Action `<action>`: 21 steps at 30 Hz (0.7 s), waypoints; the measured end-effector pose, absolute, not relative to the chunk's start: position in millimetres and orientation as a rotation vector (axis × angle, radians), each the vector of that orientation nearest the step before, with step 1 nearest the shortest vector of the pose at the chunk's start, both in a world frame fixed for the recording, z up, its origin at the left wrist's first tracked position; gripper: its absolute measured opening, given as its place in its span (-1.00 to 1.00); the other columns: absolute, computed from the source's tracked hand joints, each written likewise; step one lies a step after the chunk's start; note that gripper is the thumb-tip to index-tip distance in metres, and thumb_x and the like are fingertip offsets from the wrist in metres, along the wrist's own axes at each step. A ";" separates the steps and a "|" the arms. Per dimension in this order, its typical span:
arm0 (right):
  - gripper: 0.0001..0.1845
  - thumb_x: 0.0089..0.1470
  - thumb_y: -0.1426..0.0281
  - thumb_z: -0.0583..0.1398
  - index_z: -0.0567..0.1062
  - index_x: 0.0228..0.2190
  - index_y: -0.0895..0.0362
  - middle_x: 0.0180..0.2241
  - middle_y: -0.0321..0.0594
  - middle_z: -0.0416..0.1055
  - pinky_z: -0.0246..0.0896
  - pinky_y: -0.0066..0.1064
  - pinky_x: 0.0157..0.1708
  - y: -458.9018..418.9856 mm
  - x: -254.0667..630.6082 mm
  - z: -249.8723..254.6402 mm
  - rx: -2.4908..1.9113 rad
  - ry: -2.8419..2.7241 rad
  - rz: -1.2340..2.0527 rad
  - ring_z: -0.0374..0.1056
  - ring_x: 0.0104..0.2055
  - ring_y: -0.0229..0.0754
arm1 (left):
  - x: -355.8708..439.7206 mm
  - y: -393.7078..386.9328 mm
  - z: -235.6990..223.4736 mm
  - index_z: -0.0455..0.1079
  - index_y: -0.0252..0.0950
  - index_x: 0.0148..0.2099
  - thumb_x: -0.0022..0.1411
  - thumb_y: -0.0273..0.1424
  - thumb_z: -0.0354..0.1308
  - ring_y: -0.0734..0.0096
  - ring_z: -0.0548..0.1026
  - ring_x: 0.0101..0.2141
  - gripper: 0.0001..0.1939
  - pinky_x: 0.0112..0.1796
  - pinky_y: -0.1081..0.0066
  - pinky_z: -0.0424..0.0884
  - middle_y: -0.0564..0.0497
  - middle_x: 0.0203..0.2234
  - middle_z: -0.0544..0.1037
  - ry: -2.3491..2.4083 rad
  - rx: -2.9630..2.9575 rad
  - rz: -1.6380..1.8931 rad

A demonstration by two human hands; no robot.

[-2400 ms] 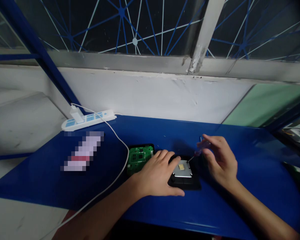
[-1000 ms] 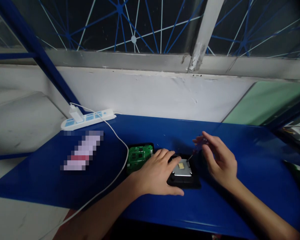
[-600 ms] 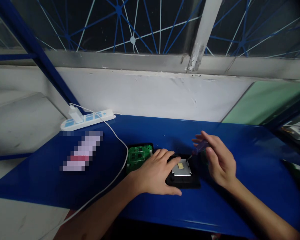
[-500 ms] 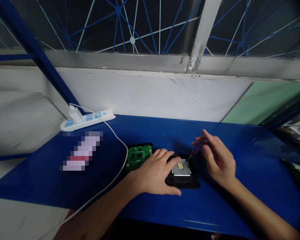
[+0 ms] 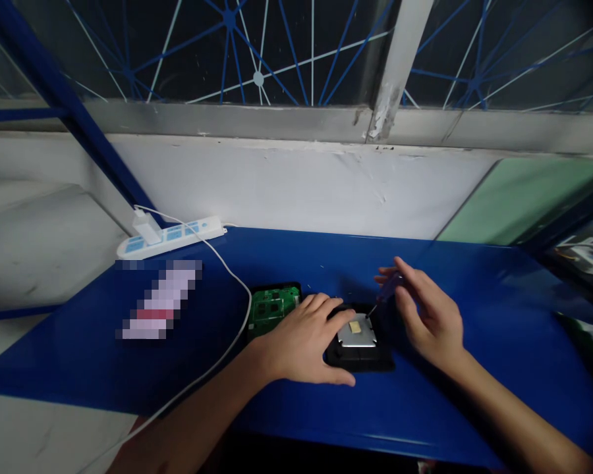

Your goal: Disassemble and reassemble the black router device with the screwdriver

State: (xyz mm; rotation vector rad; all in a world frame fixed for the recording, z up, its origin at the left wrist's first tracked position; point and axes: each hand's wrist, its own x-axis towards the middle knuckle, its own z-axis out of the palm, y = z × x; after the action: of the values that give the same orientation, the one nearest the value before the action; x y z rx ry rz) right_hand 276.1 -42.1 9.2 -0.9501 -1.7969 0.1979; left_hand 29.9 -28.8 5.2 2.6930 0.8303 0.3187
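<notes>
Since the earliest frame, the right hand (image 5: pixel 432 313) has shifted its fingers around the screwdriver (image 5: pixel 389 288), so that some now reach farther out past the purple handle; the whole view has also slid slightly. The screwdriver's tip stays at the far right corner of the metal plate (image 5: pixel 358 340), which is set in a black shell (image 5: pixel 363 360) lying flat on the blue table (image 5: pixel 425 408). A small yellowish square (image 5: pixel 354 327) sits on the plate. The right hand's grip is narrow, with the thumb and fingers closed about the screwdriver handle, which leans up and to the right above the shell's edge.

The left hand (image 5: pixel 304 342) lies palm down, its grip spread wide, across the shell's left side; its index finger overlaps the plate's left edge, and its thumb points along the near side. Just left of the shell, partly covered by this hand, is a green circuit board (image 5: pixel 269 309) in a black casing. A white cable (image 5: pixel 227 263) curves past the casing's left side, running from a white adapter (image 5: pixel 147 228) plugged into a power strip (image 5: pixel 197 229) at the back of the table. Farther left lies a pixelated pinkish object (image 5: pixel 165 296). Behind the table rise a white wall (image 5: pixel 301 184) and a dark window (image 5: pixel 296 52) crossed by blue and pale lines.
</notes>
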 end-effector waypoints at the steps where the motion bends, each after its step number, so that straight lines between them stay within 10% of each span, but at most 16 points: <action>1: -0.36 0.26 0.58 0.13 0.27 0.29 -0.07 -0.08 -0.12 0.48 0.44 -0.09 -0.11 -41.5 275.7 9.0 -0.944 -1.792 0.186 0.50 -0.10 -0.06 | 29.8 -28.8 5.5 0.15 -0.23 0.36 0.11 0.21 0.24 -0.14 0.24 0.23 -0.05 0.22 -0.06 0.17 -0.23 0.26 0.30 0.831 2.690 0.320; 7: -0.41 0.13 0.58 0.29 0.43 0.14 -0.11 -0.26 -0.22 0.37 0.47 -0.15 -0.29 -38.1 279.6 3.8 -0.922 -1.772 0.130 0.43 -0.30 -0.13 | 29.7 -28.7 5.1 0.15 -0.24 0.37 0.09 0.20 0.27 -0.14 0.22 0.24 -0.03 0.23 -0.06 0.16 -0.23 0.27 0.29 0.837 2.691 0.313; 21: -0.45 0.32 0.51 0.06 0.27 0.28 -0.06 0.10 -0.09 0.42 0.46 -0.12 -0.09 -43.0 279.0 5.8 -0.952 -1.780 0.273 0.52 -0.04 -0.08 | 29.7 -29.1 5.9 0.16 -0.23 0.36 0.07 0.20 0.29 -0.14 0.24 0.23 -0.02 0.24 -0.04 0.15 -0.22 0.27 0.29 0.847 2.698 0.307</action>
State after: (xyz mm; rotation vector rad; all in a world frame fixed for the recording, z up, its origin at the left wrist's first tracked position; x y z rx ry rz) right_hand 279.0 -43.0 5.8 -0.9523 -1.7801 0.2727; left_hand 29.7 -29.1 5.9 2.6979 0.8470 0.3071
